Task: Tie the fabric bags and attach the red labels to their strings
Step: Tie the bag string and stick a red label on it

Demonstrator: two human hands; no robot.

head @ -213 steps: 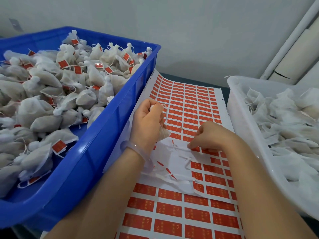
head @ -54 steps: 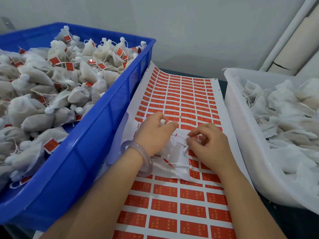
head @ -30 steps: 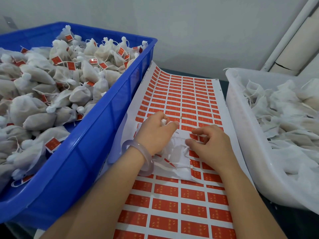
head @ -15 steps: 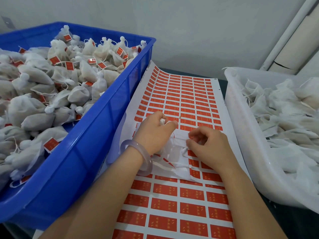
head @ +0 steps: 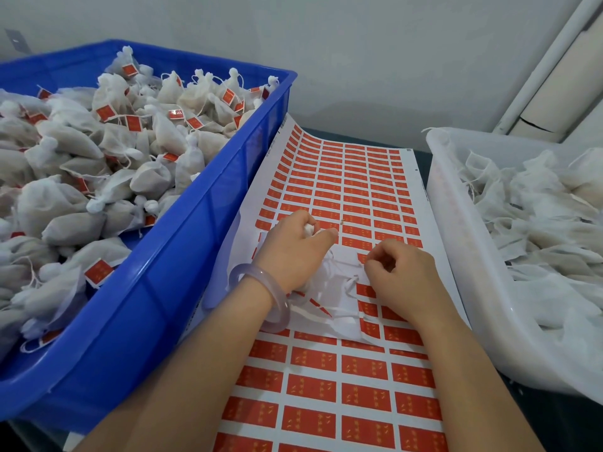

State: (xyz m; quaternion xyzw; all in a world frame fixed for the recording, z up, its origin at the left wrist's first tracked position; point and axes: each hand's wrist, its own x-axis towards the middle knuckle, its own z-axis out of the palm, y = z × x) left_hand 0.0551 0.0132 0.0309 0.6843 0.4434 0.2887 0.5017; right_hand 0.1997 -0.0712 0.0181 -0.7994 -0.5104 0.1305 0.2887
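Labelling step: left grip (head: pixel 293 256) holds a bag (head: pixel 308 228); beside it, right grip (head: pixel 404 278) pinches a red label (head: pixel 361 258), next to fold round the string (head: pixel 349 284).

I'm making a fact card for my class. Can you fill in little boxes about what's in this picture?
Left hand: grips a white fabric bag
Right hand: fingers curled over the label sheet; what they pinch is unclear
Label sheet: rows of red labels, between the two tubs
Blue crate: on the left, full of tied bags with red labels
White bin: on the right, unlabelled bags
Bracelet: pale, on the left wrist
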